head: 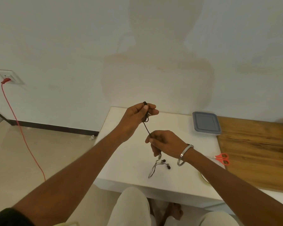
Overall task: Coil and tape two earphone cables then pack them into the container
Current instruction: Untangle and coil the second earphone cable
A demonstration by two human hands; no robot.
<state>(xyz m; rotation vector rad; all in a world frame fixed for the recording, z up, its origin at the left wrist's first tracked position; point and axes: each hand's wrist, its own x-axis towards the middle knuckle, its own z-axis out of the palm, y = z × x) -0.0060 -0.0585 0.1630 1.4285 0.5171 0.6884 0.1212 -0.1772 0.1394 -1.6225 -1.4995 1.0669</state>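
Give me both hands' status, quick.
Left hand: closed, pinching the coiled end of the earphone cable.
Right hand: closed on the same cable, lower down.

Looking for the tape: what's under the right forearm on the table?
A tape roll edge peeks out beneath the right forearm; the rest is covered. Red scissors lie beside it.

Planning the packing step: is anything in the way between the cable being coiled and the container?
Yes: the container at the table's far right has its grey lid on. The cable is stretched between the left hand and right hand; the white tabletop between it and the container looks bare.
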